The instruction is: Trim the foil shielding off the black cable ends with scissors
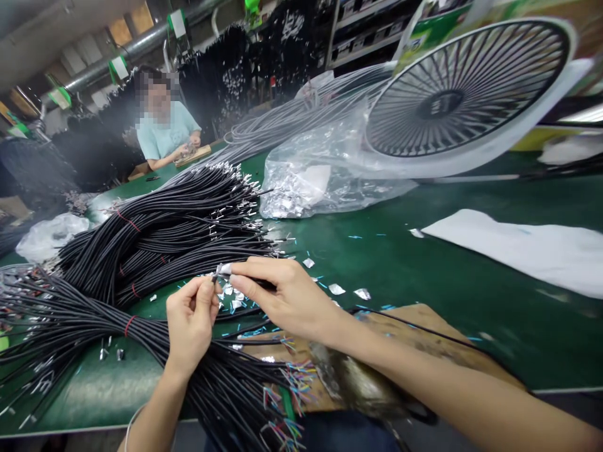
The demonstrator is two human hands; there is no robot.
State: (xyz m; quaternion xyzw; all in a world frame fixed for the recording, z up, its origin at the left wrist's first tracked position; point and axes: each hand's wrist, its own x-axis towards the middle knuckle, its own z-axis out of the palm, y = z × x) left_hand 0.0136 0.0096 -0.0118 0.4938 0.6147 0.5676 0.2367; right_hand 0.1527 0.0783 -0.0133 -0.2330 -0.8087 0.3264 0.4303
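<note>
My left hand [192, 320] pinches the end of a black cable [214, 277] near the middle of the view. Close against it, my right hand [282, 295] holds a small silvery foil piece [225, 270] between thumb and fingers, at the cable's tip. Below and around my left hand lies a bundle of black cables [155, 333] tied with a red band, its right ends showing coloured wires [296, 383]. Behind it rests a larger pile of black cables [155, 220] with whitish tips.
Foil scraps [336, 289] and blue bits lie on the green table [377, 251]. A plastic bag [306, 188], a large fan [447, 100], a white sheet [518, 245] and a brown board [424, 326] surround the work area. Another person [164, 129] sits across the table.
</note>
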